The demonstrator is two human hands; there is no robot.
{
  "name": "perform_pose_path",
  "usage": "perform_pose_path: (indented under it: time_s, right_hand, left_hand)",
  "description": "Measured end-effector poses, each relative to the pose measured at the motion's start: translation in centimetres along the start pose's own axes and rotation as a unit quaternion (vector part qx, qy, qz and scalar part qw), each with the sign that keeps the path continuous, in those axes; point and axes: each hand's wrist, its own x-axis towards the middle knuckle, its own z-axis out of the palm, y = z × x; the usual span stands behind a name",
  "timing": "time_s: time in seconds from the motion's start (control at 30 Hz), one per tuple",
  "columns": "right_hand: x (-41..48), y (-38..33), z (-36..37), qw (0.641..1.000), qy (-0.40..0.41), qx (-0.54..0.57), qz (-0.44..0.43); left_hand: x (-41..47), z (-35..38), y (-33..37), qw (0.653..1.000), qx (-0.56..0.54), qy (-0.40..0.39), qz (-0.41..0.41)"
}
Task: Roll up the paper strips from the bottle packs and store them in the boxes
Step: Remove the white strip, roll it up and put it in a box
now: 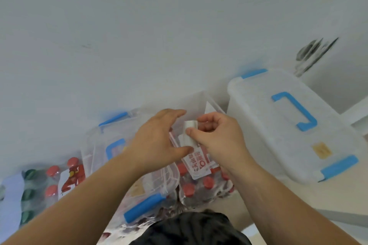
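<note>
White paper strip (pixel 196 162), red print, hangs just above the red-capped bottle pack (pixel 207 187), top end part-rolled. Left hand (pixel 159 141) and right hand (pixel 221 137) both pinch it. Rolling step; next probably needs the tail wound tight, then the lidded box (pixel 288 125) right of the pack opened.

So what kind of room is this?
Probably a storeroom or a spare corner of a home; it is hard to be sure. Clear storage boxes with blue handles stand against a bare white wall, and packs of red-capped bottles lie beside them.
</note>
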Motion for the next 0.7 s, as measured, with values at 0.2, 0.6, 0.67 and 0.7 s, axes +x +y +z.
perform_pose_path:
  time_s: [0.2, 0.6, 0.67, 0.7]
  right_hand:
    - [4.2, -0.4, 1.3, 0.992, -0.031, -0.116, 0.022]
    - [11.2, 2.4, 6.3, 0.914, -0.162, -0.364, 0.079]
    - [11.3, 2.5, 7.0, 0.911, -0.170, -0.369, 0.076]
    - [11.3, 2.6, 7.2, 0.912, -0.170, -0.365, 0.076]
  left_hand:
    - [1.2, -0.7, -3.3, 0.974, 0.208, -0.028, -0.088]
    - [2.1, 0.2, -4.8, 0.979, 0.165, -0.067, -0.103]
    - [2.0, 0.3, -4.9, 0.980, 0.155, -0.065, -0.102]
    - [2.0, 0.3, -4.9, 0.981, 0.153, -0.063, -0.102]
